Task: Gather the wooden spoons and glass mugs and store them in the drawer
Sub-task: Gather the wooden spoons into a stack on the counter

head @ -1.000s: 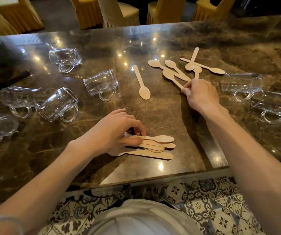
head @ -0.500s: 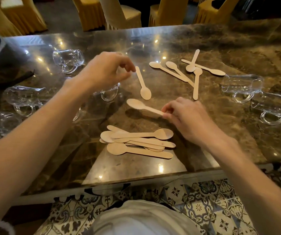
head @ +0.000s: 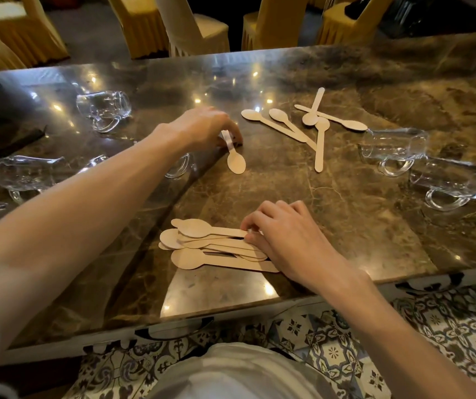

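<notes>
A person sits at a dark marble table [head: 331,214]. Toward 12 o'clock, the left hand [head: 202,126] pinches the handle of a single wooden spoon [head: 235,159] lying flat, bowl toward the person. Near the front edge at 6 o'clock, the right hand [head: 282,237] presses its fingertips on the handle ends of a stack of wooden spoons [head: 208,246]. Five loose spoons [head: 303,125] lie crossed at 1 o'clock. Glass mugs on their sides (handles down) sit at 3 o'clock [head: 395,148] and 9 o'clock [head: 26,171].
</notes>
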### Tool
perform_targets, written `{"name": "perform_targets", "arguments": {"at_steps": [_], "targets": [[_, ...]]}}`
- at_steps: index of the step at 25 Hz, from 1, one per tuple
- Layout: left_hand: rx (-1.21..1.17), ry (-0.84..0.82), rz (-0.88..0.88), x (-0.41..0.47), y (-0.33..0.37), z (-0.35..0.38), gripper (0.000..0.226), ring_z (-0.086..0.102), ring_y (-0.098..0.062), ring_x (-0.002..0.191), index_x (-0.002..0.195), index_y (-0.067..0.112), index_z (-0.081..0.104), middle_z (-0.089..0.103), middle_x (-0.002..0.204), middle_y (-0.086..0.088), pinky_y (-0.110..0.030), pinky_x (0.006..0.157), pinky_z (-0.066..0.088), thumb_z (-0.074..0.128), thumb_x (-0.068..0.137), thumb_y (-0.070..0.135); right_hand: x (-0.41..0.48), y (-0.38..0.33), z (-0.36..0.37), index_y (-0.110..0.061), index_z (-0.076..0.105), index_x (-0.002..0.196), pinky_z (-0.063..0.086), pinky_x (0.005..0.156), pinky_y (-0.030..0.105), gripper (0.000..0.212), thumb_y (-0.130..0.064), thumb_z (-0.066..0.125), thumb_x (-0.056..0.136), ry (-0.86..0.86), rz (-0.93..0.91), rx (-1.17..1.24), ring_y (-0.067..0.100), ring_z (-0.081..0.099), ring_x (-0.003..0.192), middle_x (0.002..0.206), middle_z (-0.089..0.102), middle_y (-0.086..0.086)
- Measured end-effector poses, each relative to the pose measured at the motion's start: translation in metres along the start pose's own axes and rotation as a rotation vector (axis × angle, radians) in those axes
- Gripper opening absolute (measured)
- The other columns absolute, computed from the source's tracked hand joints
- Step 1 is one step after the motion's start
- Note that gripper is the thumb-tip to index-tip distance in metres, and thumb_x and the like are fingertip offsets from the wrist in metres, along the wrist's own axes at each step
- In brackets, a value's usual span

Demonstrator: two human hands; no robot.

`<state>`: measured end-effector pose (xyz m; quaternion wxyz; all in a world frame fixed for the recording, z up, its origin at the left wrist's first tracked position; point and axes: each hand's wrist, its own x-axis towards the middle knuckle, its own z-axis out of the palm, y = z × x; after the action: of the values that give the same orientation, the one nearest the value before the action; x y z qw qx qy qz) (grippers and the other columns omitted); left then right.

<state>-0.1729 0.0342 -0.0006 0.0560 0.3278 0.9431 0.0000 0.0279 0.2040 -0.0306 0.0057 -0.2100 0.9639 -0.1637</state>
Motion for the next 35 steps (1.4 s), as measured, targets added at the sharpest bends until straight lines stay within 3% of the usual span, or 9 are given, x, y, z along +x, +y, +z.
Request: {"name": "perform_targets", "arguments": {"at_steps": [3,9,13,17,21,24,26,31,35], "targets": [[0.046,0.015,0.043,0.004,-0.002,-0.002,0.031,0.057,-0.024,0.101,0.113,0.033,0.064,0.065,0.114,-0.001,-0.034,0.076,0.047,0.068,0.085,0.021,0.000,0.000,0.001,-0.031,0.059,0.115,0.027,0.089,0.028,0.025,-0.038,0.045,0.096,0.007,0.001,0.010,0.011,0.048,0.103,0.112,0.058,-0.009],[0.155,-0.031,0.139,0.006,-0.003,-0.010,0.028,0.058,-0.024,0.108,0.113,0.029,0.063,0.066,0.114,0.002,-0.046,0.095,0.044,0.066,0.086,0.025,0.003,0.009,-0.008,-0.031,0.064,0.106,0.031,0.088,0.026,0.023,-0.045,0.052,0.091,0.047,-0.009,0.123,0.004,0.049,0.093,0.103,0.063,-0.013],[0.157,-0.030,0.179,0.008,-0.003,-0.015,0.025,0.059,-0.022,0.103,0.107,0.028,0.064,0.068,0.107,0.003,-0.046,0.092,0.046,0.069,0.083,0.024,0.021,0.040,-0.018,-0.025,0.069,0.094,0.050,0.077,0.030,0.016,-0.038,0.062,0.087,0.248,0.250,0.247,0.008,0.059,0.079,0.091,0.069,-0.006],[0.089,0.011,0.172,0.003,-0.002,-0.019,0.020,0.058,-0.020,0.097,0.099,0.028,0.065,0.065,0.096,0.006,-0.042,0.089,0.048,0.072,0.081,0.022,0.037,0.084,-0.024,-0.024,0.069,0.096,0.043,0.063,0.021,0.021,-0.042,0.064,0.085,0.413,0.589,0.189,0.011,0.061,0.079,0.090,0.071,-0.003],[-0.105,0.123,0.159,-0.014,0.012,-0.023,0.014,0.060,-0.020,0.093,0.096,0.022,0.069,0.068,0.095,0.004,-0.038,0.085,0.048,0.070,0.081,0.023,0.048,0.108,-0.027,-0.022,0.066,0.100,0.046,0.074,0.031,0.035,-0.051,0.066,0.080,0.413,0.735,0.153,0.021,0.064,0.094,0.097,0.071,-0.001],[-0.288,0.248,0.151,-0.047,0.028,-0.021,0.016,0.057,-0.010,0.083,0.095,0.021,0.071,0.066,0.093,0.006,-0.020,0.075,0.042,0.070,0.080,0.025,0.055,0.112,-0.030,-0.023,0.067,0.100,0.048,0.076,0.035,0.030,-0.045,0.070,0.079,0.386,0.745,0.112,0.023,0.065,0.096,0.098,0.072,0.000],[-0.354,0.303,0.151,-0.073,0.040,-0.015,0.018,0.056,-0.005,0.081,0.095,0.020,0.071,0.064,0.093,0.009,-0.015,0.077,0.039,0.068,0.079,0.027,0.059,0.116,-0.035,-0.024,0.068,0.101,0.052,0.081,0.039,0.028,-0.039,0.073,0.078,0.345,0.782,0.156,0.023,0.065,0.098,0.100,0.073,0.001],[-0.385,0.316,0.123,-0.117,0.062,0.006,0.017,0.063,-0.015,0.086,0.095,0.019,0.074,0.069,0.094,0.003,-0.039,0.088,0.048,0.069,0.080,0.025,0.065,0.128,-0.043,-0.026,0.068,0.105,0.049,0.095,0.044,0.036,-0.036,0.079,0.072,0.231,0.913,0.366,0.022,0.060,0.110,0.115,0.067,0.003],[-0.297,0.297,0.115,-0.137,0.074,0.023,0.015,0.063,-0.019,0.085,0.093,0.021,0.075,0.070,0.092,0.002,-0.042,0.086,0.049,0.069,0.080,0.024,0.064,0.128,-0.044,-0.025,0.069,0.103,0.048,0.097,0.044,0.035,-0.032,0.080,0.071,0.251,0.926,0.441,0.021,0.058,0.111,0.115,0.067,0.003]]}}
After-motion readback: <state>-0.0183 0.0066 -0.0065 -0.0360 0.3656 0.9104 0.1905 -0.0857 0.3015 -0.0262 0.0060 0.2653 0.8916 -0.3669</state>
